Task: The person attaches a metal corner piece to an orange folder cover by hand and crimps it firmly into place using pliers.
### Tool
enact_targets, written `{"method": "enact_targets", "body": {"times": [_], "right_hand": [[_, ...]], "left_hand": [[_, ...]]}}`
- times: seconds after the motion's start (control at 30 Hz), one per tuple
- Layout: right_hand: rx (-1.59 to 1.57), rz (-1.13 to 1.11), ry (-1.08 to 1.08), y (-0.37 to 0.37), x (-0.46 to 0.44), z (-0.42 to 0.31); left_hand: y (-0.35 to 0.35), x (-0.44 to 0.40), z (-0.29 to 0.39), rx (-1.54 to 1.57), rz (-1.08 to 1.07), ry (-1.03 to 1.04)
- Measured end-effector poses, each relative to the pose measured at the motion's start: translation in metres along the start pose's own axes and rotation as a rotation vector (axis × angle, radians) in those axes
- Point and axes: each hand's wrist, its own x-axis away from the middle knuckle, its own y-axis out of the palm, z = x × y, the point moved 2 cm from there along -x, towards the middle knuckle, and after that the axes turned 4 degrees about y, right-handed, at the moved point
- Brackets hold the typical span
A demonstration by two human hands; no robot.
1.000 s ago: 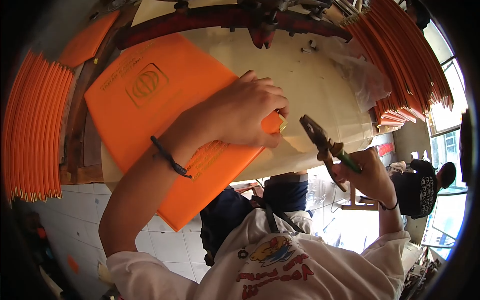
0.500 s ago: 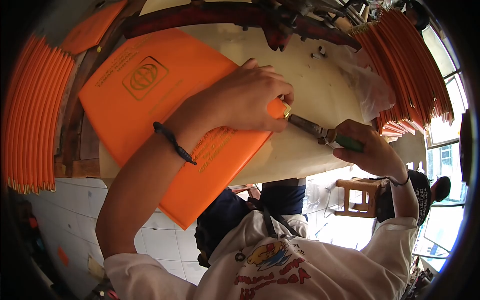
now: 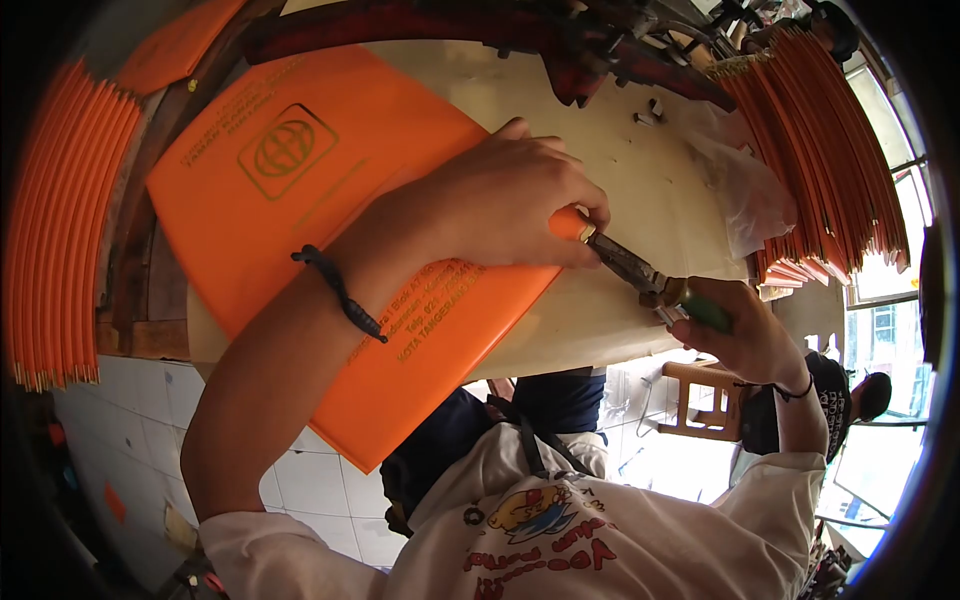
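Note:
An orange folder [image 3: 340, 220] with gold lettering and a globe emblem lies slanted on the table, its near corner reaching past the edge. My left hand [image 3: 520, 195] is closed over its right corner, fingers and thumb gripping it. A small gold metal corner piece [image 3: 586, 233] shows at that corner, between my fingers. Wrapped round the green handles of a pair of pliers [image 3: 628, 268] is my right hand [image 3: 748, 325]. The jaws of the pliers are at the gold corner piece; whether they are clamped on it is hard to make out.
Stacks of orange folders with gold corners stand at the left [image 3: 70, 230] and right [image 3: 825, 150]. A dark red metal bar [image 3: 420, 28] crosses the table's far side. Clear plastic [image 3: 750, 190] lies by the right stack. A brown stool [image 3: 700, 400] is on the floor.
The gripped folder corner and my left hand have shifted slightly right. The pliers have tilted more steeply, their jaws now closer over the corner piece.

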Motion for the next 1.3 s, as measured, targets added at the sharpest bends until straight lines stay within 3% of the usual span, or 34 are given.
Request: {"method": "enact_targets", "body": {"times": [0.23, 0.63, 0.93, 1.3], "right_hand": [[-0.007, 0.065, -0.102, 0.005, 0.002, 0.001], [0.011, 0.017, 0.027, 0.009, -0.002, -0.005], [-0.359, -0.122, 0.030, 0.015, 0.000, 0.003], [-0.255, -0.136, -0.063, 0.014, 0.001, 0.007]], "left_hand": [[-0.003, 0.000, 0.002, 0.011, -0.009, -0.013], [-0.003, 0.002, 0.003, 0.010, 0.005, -0.005], [0.001, 0.002, 0.005, -0.034, 0.048, -0.004], [0.005, 0.001, 0.005, -0.049, 0.100, -0.013]]}}
